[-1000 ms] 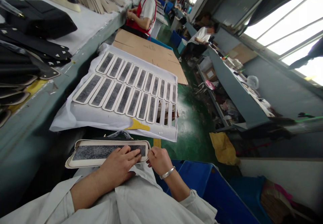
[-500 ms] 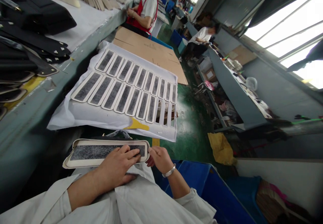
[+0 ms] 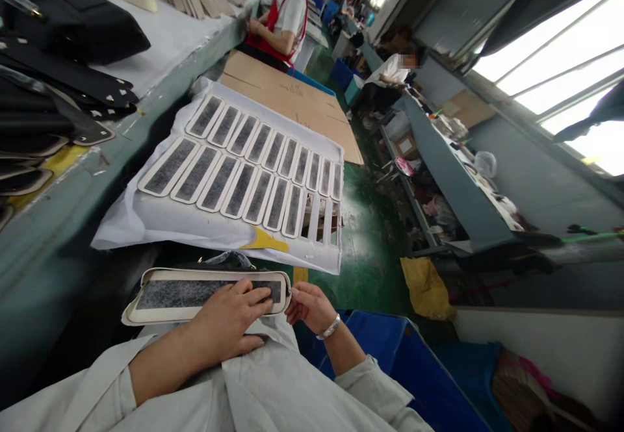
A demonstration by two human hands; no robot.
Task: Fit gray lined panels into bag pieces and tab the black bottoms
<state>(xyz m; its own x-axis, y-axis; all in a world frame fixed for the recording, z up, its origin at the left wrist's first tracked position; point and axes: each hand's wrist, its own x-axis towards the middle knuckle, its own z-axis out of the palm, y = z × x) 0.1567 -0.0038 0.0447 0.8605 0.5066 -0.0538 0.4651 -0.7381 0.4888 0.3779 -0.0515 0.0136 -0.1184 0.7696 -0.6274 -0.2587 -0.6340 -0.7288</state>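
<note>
In my lap lies a bag (image 3: 178, 293) with its long panel facing up: a cream rim around a grey felt-like strip. A plastic-wrapped strap with gold-coloured fittings shows along its far side. My left hand (image 3: 229, 318) rests on the right half of this panel, its fingers stretched out and lying flat. At the bag's right end, my right hand (image 3: 312, 308) has thumb and forefinger pinched together at the rim; the exact grip is partly hidden. A bracelet is on that wrist.
Ahead, a white-covered board (image 3: 160, 214) carries rows of cream-and-grey panels (image 3: 212, 178) and a yellow piece (image 3: 266, 240). Black bag parts (image 3: 73, 26) lie on the left bench. A blue bin (image 3: 404, 360) stands at right. Co-workers sit farther off beyond a cardboard sheet (image 3: 292, 101).
My right hand has shifted slightly to the right, and its fingers have turned a little at the bag's end. The left hand and the bag stay nearly in place.
</note>
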